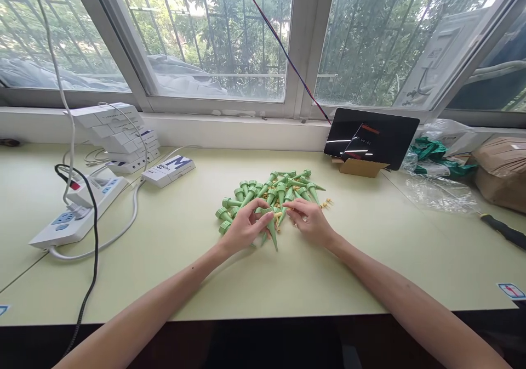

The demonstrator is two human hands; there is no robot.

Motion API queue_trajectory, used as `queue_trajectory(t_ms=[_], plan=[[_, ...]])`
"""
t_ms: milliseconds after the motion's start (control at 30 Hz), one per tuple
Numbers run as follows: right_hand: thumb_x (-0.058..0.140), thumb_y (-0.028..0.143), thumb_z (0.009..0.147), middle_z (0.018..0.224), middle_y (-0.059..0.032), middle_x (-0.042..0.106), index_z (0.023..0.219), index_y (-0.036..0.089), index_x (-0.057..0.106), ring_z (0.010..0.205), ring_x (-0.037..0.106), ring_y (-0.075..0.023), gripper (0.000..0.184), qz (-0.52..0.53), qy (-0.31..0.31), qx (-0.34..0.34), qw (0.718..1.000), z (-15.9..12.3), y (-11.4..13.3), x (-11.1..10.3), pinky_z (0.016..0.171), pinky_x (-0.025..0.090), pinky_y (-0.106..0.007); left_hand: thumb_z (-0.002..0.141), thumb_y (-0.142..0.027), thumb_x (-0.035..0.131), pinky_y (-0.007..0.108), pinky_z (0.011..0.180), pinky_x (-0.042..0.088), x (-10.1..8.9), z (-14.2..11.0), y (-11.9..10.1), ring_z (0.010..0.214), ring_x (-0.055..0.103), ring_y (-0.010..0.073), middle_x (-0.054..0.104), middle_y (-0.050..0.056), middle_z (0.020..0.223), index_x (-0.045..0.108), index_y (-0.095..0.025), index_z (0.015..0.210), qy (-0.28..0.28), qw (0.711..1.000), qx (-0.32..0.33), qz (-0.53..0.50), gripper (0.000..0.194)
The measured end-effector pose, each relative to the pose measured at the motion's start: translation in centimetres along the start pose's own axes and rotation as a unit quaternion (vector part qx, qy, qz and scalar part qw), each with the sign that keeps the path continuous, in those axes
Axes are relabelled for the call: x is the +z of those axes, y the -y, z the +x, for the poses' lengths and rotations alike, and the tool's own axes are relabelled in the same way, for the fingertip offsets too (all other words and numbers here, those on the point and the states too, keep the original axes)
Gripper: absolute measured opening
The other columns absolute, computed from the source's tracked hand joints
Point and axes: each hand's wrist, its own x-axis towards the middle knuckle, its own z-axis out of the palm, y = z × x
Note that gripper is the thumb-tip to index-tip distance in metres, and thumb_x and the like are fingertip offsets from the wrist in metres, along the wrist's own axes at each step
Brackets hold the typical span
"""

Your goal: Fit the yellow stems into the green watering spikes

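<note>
My left hand (242, 227) is closed around the top of a green plastic watering spike (273, 236), whose tip slants down toward the table. A small yellow plastic valve piece (278, 214) sticks out sideways by the spike's head. At its right end the fingers of my right hand (310, 222) are pinched together. Whether the yellow piece sits in the spike is too small to tell. Just beyond both hands lies a loose pile of green spikes (280, 189), with small yellow pieces (327, 203) among them and at its right side.
A power strip (84, 215) with cables, stacked white boxes (119, 133) and a single box (169, 171) are at left. A dark tablet (378, 138) leans on a cardboard stand (361, 168). Plastic bags (439, 188), a brown package (503, 171) and a black-handled tool (503, 231) lie right.
</note>
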Motion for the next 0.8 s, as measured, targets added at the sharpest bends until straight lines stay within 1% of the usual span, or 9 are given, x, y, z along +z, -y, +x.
queue_trajectory(t_ms=[100,167,267,333,400,500,600,700,800], plan=[[0.052,0.03,0.095,0.073,-0.0023,0.062,0.115,0.02,0.064,0.058,0.055,-0.0144,0.025,0.017,0.001,0.017,1.0,-0.09,-0.12,0.1,0.057,0.047,-0.029,0.085,-0.037,0.066,0.031,0.056,0.059,-0.02,0.02,0.17,0.064,0.065,0.0165,0.065,-0.002,0.072,0.047,-0.021,0.098,-0.007,1.0,0.0,-0.004,0.028],[0.054,0.03,0.095,0.071,-0.0009,0.061,0.116,0.02,0.061,0.058,0.057,-0.0146,0.025,0.044,0.001,0.029,0.999,-0.14,-0.17,0.19,0.058,0.049,-0.03,0.084,-0.036,0.068,0.031,0.057,0.059,0.04,0.01,0.16,0.068,0.066,0.0169,0.063,-0.002,0.074,0.046,-0.021,0.097,-0.007,1.0,0.001,-0.01,0.029],[0.056,0.031,0.093,0.077,-0.0021,0.063,0.112,0.02,0.059,0.06,0.06,-0.0152,0.021,0.08,-0.001,0.035,0.996,-0.15,-0.2,0.31,0.059,0.052,-0.031,0.081,-0.036,0.07,0.029,0.056,0.06,0.15,-0.04,-0.07,0.078,0.068,0.0192,0.058,0.0,0.085,0.046,-0.021,0.097,-0.014,1.0,0.002,-0.022,0.032],[0.058,0.031,0.092,0.078,-0.0026,0.064,0.107,0.02,0.06,0.062,0.062,-0.0159,0.018,0.088,-0.002,0.035,0.996,-0.12,-0.19,0.35,0.06,0.053,-0.031,0.08,-0.036,0.072,0.028,0.055,0.06,0.18,-0.09,-0.31,0.079,0.069,0.0186,0.055,0.001,0.095,0.047,-0.021,0.097,-0.023,1.0,0.002,-0.021,0.033],[0.059,0.031,0.092,0.075,-0.0022,0.064,0.102,0.02,0.061,0.062,0.064,-0.0166,0.015,0.087,0.002,0.033,0.996,-0.11,-0.17,0.36,0.061,0.053,-0.031,0.08,-0.036,0.072,0.028,0.055,0.061,0.18,-0.11,-0.52,0.079,0.068,0.0175,0.053,0.002,0.1,0.048,-0.02,0.099,-0.025,1.0,0.001,-0.017,0.034],[0.056,0.031,0.094,0.07,-0.0014,0.064,0.099,0.02,0.063,0.061,0.063,-0.0165,0.013,0.074,0.008,0.028,0.997,-0.15,-0.15,0.31,0.059,0.052,-0.031,0.08,-0.036,0.072,0.028,0.055,0.06,0.16,-0.09,-0.65,0.079,0.069,0.0189,0.055,0.001,0.092,0.048,-0.021,0.103,-0.018,1.0,-0.006,-0.02,0.037],[0.052,0.032,0.096,0.069,-0.0018,0.065,0.099,0.02,0.064,0.059,0.06,-0.0159,0.017,0.061,0.006,0.026,0.998,-0.17,-0.13,0.22,0.057,0.05,-0.03,0.081,-0.037,0.071,0.028,0.056,0.06,0.16,-0.05,-0.59,0.079,0.069,0.0211,0.058,0.0,0.08,0.048,-0.02,0.107,-0.016,1.0,-0.013,-0.017,0.039],[0.05,0.033,0.097,0.069,-0.0021,0.064,0.101,0.019,0.066,0.058,0.058,-0.0149,0.021,0.053,-0.005,0.015,0.998,-0.11,0.02,0.11,0.056,0.05,-0.029,0.081,-0.038,0.071,0.029,0.058,0.059,0.15,-0.01,-0.55,0.078,0.069,0.0214,0.062,0.001,0.077,0.05,-0.019,0.109,-0.023,1.0,-0.019,-0.002,0.04],[0.049,0.033,0.098,0.072,-0.0029,0.062,0.1,0.019,0.067,0.058,0.056,-0.0142,0.023,0.037,-0.018,-0.002,0.999,-0.03,0.37,-0.03,0.056,0.049,-0.028,0.082,-0.04,0.07,0.03,0.057,0.059,0.15,0.01,-0.63,0.074,0.069,0.0211,0.063,0.0,0.074,0.051,-0.019,0.11,-0.032,0.999,-0.019,0.006,0.04]])
